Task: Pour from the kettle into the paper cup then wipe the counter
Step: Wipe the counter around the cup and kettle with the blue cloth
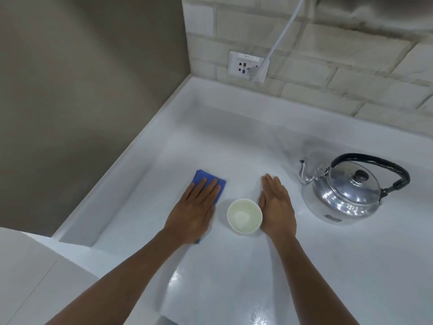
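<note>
A white paper cup [244, 216] stands upright on the white counter [234, 277], between my two hands. My left hand [194, 207] lies flat with straight fingers on a folded blue cloth [206, 178], just left of the cup. My right hand [277, 204] rests flat on the counter with straight fingers, right beside the cup and holding nothing. A shiny metal kettle [344, 195] with a black handle and closed lid stands to the right, its spout pointing left toward my right hand.
A raised white lip [140, 146] borders the counter on the left and at the back. On the tiled back wall sits a socket plate [246, 65] with a white plug and cable. A white surface [28, 266] lies at the lower left.
</note>
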`<state>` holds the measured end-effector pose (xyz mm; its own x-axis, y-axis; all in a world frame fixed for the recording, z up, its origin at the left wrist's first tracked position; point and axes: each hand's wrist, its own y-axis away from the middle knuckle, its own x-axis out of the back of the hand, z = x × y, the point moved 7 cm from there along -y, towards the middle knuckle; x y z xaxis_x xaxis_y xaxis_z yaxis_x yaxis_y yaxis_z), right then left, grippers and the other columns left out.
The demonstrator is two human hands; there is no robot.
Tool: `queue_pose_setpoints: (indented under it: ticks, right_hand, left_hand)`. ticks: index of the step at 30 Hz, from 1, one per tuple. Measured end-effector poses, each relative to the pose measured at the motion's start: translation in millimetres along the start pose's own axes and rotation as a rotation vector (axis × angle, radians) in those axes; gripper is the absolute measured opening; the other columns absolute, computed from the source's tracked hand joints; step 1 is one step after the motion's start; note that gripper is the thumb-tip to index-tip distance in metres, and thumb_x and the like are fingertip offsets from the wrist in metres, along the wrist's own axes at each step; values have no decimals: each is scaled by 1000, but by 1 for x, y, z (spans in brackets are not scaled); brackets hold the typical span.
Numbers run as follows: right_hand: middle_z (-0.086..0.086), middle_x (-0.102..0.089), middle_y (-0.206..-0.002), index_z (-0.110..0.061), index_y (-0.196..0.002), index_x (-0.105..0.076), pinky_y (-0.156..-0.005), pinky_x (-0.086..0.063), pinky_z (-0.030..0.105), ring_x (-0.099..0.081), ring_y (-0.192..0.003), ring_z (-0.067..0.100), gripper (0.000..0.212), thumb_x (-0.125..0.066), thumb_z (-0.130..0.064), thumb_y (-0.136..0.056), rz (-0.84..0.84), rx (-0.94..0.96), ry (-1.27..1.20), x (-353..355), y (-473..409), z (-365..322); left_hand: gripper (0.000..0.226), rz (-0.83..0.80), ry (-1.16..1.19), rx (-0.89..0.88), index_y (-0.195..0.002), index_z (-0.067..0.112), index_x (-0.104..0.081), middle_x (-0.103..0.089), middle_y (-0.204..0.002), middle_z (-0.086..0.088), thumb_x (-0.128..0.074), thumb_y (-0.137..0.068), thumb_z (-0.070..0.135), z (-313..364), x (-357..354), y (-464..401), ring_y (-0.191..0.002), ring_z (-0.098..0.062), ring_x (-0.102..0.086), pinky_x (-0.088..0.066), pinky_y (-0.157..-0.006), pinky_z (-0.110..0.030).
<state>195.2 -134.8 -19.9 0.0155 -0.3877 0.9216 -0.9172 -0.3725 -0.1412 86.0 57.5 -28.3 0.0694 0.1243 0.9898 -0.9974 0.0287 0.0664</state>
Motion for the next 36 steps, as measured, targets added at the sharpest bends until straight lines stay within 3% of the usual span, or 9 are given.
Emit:
queue_pose_setpoints:
  ticks: [6,11,14,16,22,28,31,33,36]
  right_hand:
    - [7,-43,-147,-6,-140,-43,-110,-36,45,-31,-140,28,45,-42,-11,-96,-3,11,4,-1,0,-2]
    - [5,-43,-148,-8,-141,-43,-109,-37,44,-32,-140,27,45,-43,-12,-96,10,-14,-1,0,1,-1]
    - [4,-43,-148,-9,-142,-42,-110,-37,43,-31,-140,25,45,-42,-14,-97,10,-18,1,-1,0,0]
    - [4,-43,-148,-9,-142,-42,-110,-36,43,-31,-140,25,45,-41,-14,-97,7,-12,7,-2,-2,0]
    - [6,-43,-148,-8,-141,-43,-109,-37,44,-32,-140,26,46,-41,-14,-96,12,-4,-2,-2,-1,1]
    - [6,-46,-143,-9,-139,-44,-100,-45,46,-40,-132,28,45,-41,-12,-94,32,-11,-26,2,-1,-2]
    - [6,-46,-139,-9,-138,-43,-96,-48,45,-44,-126,30,45,-41,-13,-93,21,-5,-1,2,0,-4]
    - [6,-45,-142,-8,-139,-42,-100,-45,44,-41,-130,30,46,-40,-13,-94,10,18,19,0,-1,-3]
    - [7,-46,-142,-7,-138,-43,-101,-45,45,-40,-131,30,45,-42,-12,-93,24,16,16,0,-1,-2]
  left_hand:
    - [54,56,61,-25,-160,13,-26,-23,-168,-2,-23,-109,31,-2,-10,71,-156,-24,-19,-17,-126,-43]
    - [59,101,61,155,-150,2,-43,-44,-156,-14,-25,-101,29,-38,12,6,-145,-37,-41,-34,-119,-51]
    - [65,38,48,216,-159,4,-22,-24,-167,-13,-10,-102,34,-57,15,-51,-154,-34,-22,-17,-126,-47]
    - [59,18,-11,257,-162,10,-5,-7,-171,-7,-15,-108,31,-57,12,-77,-157,-29,-8,-5,-126,-45]
    - [55,34,-57,-119,-160,11,-27,-28,-166,-3,-25,-107,29,-5,-1,-9,-154,-29,-24,-21,-125,-47]
    - [56,107,9,119,-151,4,-42,-40,-159,-10,-26,-104,29,-56,12,25,-147,-35,-38,-32,-120,-51]
    - [65,68,13,194,-155,4,-33,-34,-162,-14,-13,-100,32,-47,17,-9,-150,-39,-30,-25,-123,-54]
    - [68,61,2,164,-158,6,-25,-27,-165,-12,-7,-99,34,-27,13,-18,-153,-38,-22,-18,-124,-52]
    - [58,77,-31,2,-159,10,-29,-29,-166,-7,-23,-105,29,9,-5,22,-153,-33,-25,-25,-123,-51]
